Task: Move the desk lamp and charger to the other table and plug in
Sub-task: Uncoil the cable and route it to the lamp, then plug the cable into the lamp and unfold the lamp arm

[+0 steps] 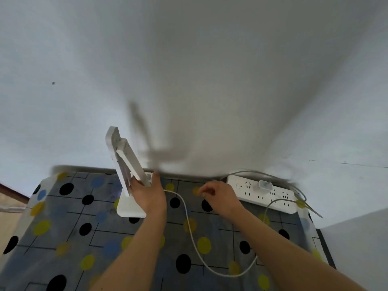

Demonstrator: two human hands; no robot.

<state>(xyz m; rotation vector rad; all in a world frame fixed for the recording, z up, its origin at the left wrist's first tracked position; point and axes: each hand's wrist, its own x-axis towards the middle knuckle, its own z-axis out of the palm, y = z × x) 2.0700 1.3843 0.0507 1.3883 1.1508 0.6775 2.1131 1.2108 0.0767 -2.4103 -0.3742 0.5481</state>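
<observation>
Tablecloth (63, 232), lamp (126, 164) against left hand (150, 196)

no readable text, labels or numbers anywhere

Head-worn view, steeply down onto near table (69, 238), toward wall (189, 59)

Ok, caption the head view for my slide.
Left hand grips lamp; right hand near cable, charger plugged in.
</observation>
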